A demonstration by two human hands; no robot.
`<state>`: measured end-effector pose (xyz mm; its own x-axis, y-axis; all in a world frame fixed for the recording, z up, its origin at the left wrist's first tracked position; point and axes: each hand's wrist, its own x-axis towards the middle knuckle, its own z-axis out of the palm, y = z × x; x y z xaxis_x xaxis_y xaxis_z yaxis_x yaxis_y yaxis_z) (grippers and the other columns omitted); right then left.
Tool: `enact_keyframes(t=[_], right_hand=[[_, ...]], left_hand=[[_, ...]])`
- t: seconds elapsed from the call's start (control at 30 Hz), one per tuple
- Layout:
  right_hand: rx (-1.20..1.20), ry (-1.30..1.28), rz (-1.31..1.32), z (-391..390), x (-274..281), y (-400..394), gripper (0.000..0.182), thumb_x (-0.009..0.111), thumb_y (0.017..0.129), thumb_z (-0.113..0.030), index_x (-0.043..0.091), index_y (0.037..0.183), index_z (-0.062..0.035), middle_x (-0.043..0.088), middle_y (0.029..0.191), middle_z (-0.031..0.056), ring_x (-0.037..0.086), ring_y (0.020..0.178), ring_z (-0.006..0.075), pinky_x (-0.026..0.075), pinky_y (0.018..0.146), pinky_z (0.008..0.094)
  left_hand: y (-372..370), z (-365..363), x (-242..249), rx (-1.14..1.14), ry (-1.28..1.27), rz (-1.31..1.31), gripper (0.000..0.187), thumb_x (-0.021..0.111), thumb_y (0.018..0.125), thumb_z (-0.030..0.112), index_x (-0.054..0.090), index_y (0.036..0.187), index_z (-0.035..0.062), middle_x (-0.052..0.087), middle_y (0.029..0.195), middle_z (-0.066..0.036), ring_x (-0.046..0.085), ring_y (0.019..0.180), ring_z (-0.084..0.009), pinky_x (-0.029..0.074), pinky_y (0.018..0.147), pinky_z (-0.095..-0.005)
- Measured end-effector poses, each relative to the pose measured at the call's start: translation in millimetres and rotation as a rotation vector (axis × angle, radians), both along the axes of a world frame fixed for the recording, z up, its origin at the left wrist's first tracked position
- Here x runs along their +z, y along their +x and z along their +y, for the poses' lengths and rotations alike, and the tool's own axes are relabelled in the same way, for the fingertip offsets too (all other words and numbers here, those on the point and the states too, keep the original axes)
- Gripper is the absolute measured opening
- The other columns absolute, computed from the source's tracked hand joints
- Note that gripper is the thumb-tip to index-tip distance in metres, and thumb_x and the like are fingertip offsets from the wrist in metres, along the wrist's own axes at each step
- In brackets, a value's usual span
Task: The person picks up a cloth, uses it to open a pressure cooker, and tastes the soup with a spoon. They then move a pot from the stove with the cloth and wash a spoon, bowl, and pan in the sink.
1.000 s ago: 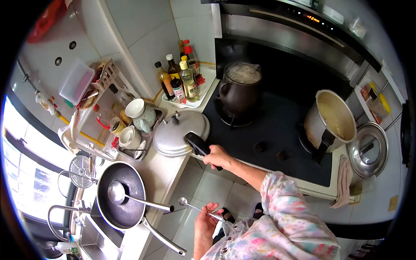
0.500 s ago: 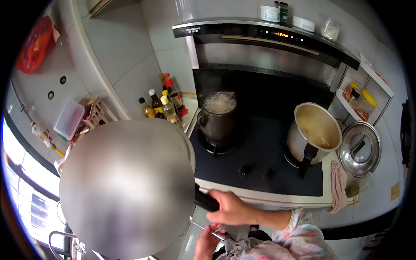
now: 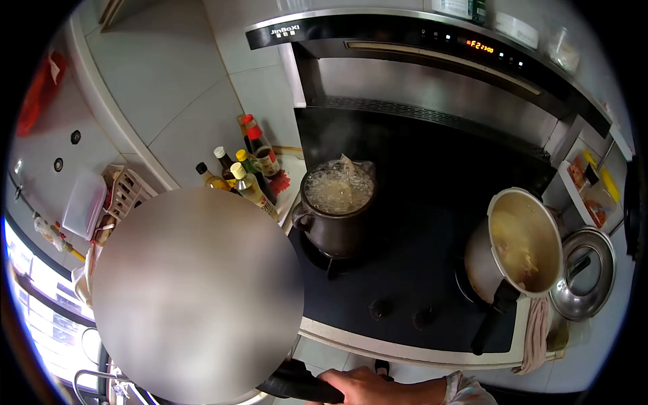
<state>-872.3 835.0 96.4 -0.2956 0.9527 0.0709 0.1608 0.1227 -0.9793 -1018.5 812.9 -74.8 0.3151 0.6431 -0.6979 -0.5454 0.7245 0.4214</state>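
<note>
Black handle (image 3: 297, 386) sits clenched in your right hand (image 3: 368, 388); the blurred lid (image 3: 197, 293) spreads left of your grip.

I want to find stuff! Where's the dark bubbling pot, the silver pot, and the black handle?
dark pot (image 3: 331, 226), head view, front wall.
silver pot (image 3: 480, 260), head view, outer side.
black handle (image 3: 297, 386), head view, middle, gripped by right hand (image 3: 368, 388).

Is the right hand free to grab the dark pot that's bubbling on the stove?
Probably not right now. The right hand is wrapped around a black handle at the bottom edge, so it is busy. The dark pot stands far back on the stove, uncovered and steaming.
</note>
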Motion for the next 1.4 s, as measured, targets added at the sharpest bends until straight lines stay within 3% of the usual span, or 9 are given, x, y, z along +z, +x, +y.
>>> enact_keyframes(t=[0.37,0.47,0.5,0.73,0.87,0.97,1.0,1.17,1.4], right_hand=[[-0.121,-0.05,0.058,-2,15,30,0.023,0.061,0.07,-0.01,0.053,0.09,-0.0055,0.059,0.064,0.016,0.06,0.061,0.0344,0.046,0.052,0.0417],[-0.067,-0.158,-0.019,-17,10,42,0.033,0.059,0.073,-0.017,0.05,0.102,-0.0049,0.063,0.078,0.015,0.063,0.073,0.0323,0.05,0.064,0.0378],[-0.128,-0.108,-0.019,-23,10,44,0.029,0.063,0.072,-0.016,0.054,0.096,-0.0022,0.062,0.074,0.0113,0.064,0.066,0.0245,0.051,0.061,0.0325],[-0.432,-0.105,-0.001,-78,34,66,0.036,0.067,0.069,-0.01,0.053,0.101,0.0004,0.064,0.078,0.0111,0.064,0.068,0.0183,0.049,0.061,0.029],[-0.716,-0.157,0.141,-118,50,77,0.039,0.07,0.068,-0.008,0.051,0.1,-0.0002,0.054,0.074,-0.0001,0.051,0.067,0.0055,0.043,0.057,0.0229],[-0.893,-0.093,0.039,-141,51,96,0.036,0.069,0.067,-0.005,0.05,0.098,-0.0009,0.05,0.076,-0.0016,0.047,0.068,0.0038,0.04,0.056,0.022],[-0.972,-0.044,-0.019,-148,49,105,0.036,0.065,0.066,-0.01,0.053,0.097,0.0029,0.06,0.079,0.0079,0.055,0.065,0.0099,0.046,0.058,0.0261],[-1.141,-0.15,0.131,-178,56,156,0.03,0.063,0.066,-0.002,0.051,0.093,0.0009,0.052,0.062,0.0013,0.048,0.046,0.0065,0.038,0.039,0.0219],[-1.22,-0.136,0.089,-202,39,222,0.026,0.062,0.065,-0.001,0.051,0.088,0.0041,0.052,0.061,0.0022,0.047,0.043,0.008,0.036,0.039,0.0212]], left_hand=[[22,-1,6,-0.007,0.042,0.051,0.036,0.041,0.092,0.029,0.051,0.113,0.0017,0.057,0.11,-0.014,0.056,0.099,-0.0294,0.045,0.085,-0.0442],[25,-9,7,-0.029,0.098,0.073,0.036,0.041,0.092,0.029,0.051,0.113,0.0016,0.058,0.109,-0.014,0.057,0.099,-0.03,0.045,0.085,-0.0452],[23,-12,7,-0.035,0.129,0.086,0.036,0.041,0.092,0.029,0.052,0.113,0.0016,0.058,0.109,-0.014,0.057,0.099,-0.0302,0.045,0.086,-0.0455],[26,-20,16,-0.187,0.142,-0.158,0.035,0.051,0.088,0.034,0.056,0.111,0.0077,0.06,0.108,-0.008,0.057,0.101,-0.0221,0.043,0.089,-0.0408],[18,-20,-1,-0.327,0.154,-0.254,0.034,0.052,0.088,0.036,0.057,0.107,0.0077,0.062,0.106,-0.009,0.059,0.09,-0.0312,0.048,0.073,-0.0391],[23,-26,7,-0.369,0.176,-0.242,0.032,0.048,0.09,0.034,0.057,0.105,0.0064,0.062,0.104,-0.011,0.06,0.086,-0.0311,0.048,0.073,-0.04],[25,-28,11,-0.369,0.191,-0.234,0.032,0.047,0.09,0.033,0.057,0.104,0.006,0.062,0.104,-0.012,0.06,0.085,-0.0312,0.048,0.073,-0.0402],[37,-51,38,-0.286,0.238,-0.136,0.029,0.043,0.092,0.03,0.057,0.101,0.0059,0.063,0.095,-0.01,0.059,0.081,-0.0283,0.047,0.071,-0.0364],[68,-67,49,-0.334,0.265,-0.106,0.03,0.039,0.095,0.026,0.054,0.107,0.0032,0.063,0.098,-0.012,0.062,0.078,-0.0263,0.049,0.071,-0.0344]])
